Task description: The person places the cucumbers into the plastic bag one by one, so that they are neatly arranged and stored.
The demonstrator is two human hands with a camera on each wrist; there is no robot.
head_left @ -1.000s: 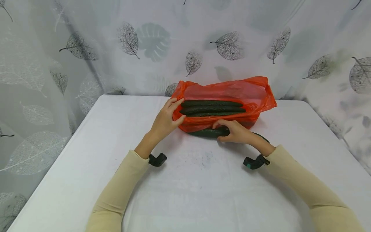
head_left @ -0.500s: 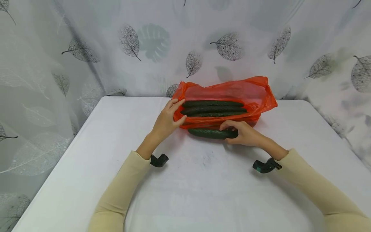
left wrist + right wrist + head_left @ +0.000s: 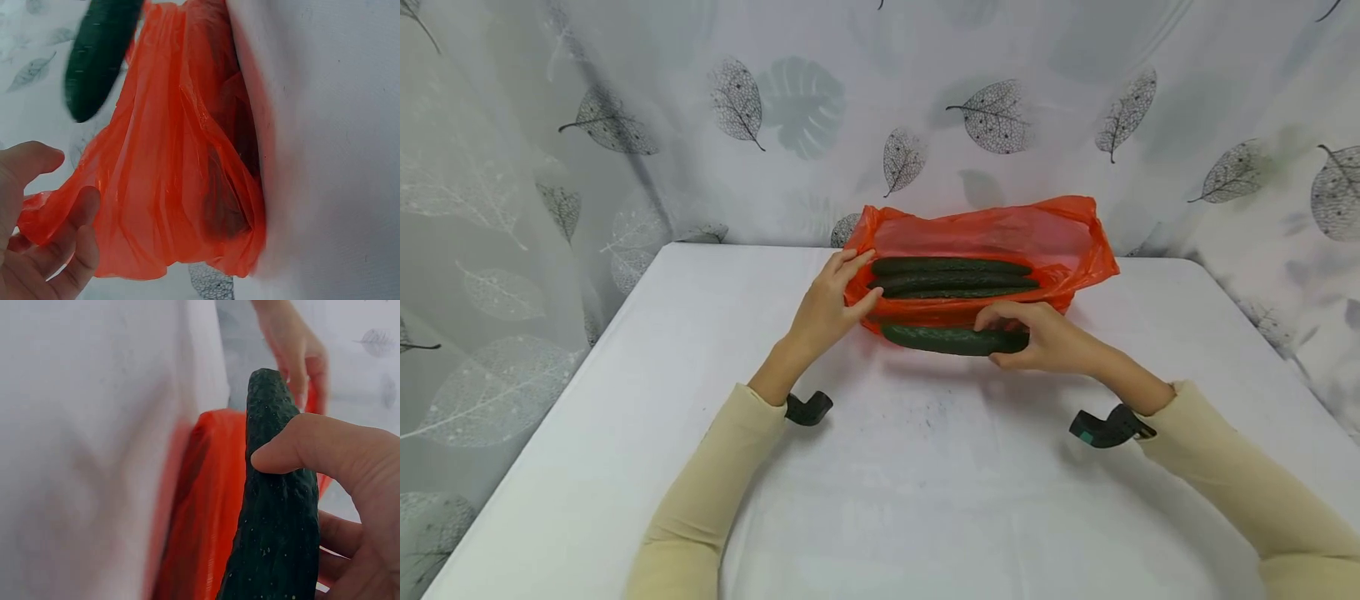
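Note:
A red plastic bag (image 3: 981, 233) lies near the table's back edge, its mouth facing up and several cucumbers (image 3: 951, 279) inside. My left hand (image 3: 823, 310) is at the bag's left end. In the left wrist view its fingers touch the red plastic, loosely bent, with the thumb apart from them. My right hand (image 3: 1048, 337) grips another cucumber (image 3: 936, 338) by its right part, thumb on one side and fingers on the other. This cucumber is held level in front of the bag, raised off the table; the right hand hides its right end.
A white cloth covers the table (image 3: 917, 483). Behind it hangs a leaf-patterned curtain (image 3: 820, 92), close to the bag. Each wrist wears a black camera mount, such as the one on the right wrist (image 3: 1108, 427).
My right hand has slid right along the front cucumber and lifted it from the table, up against the bag's front. My left hand stays at the bag's left end.

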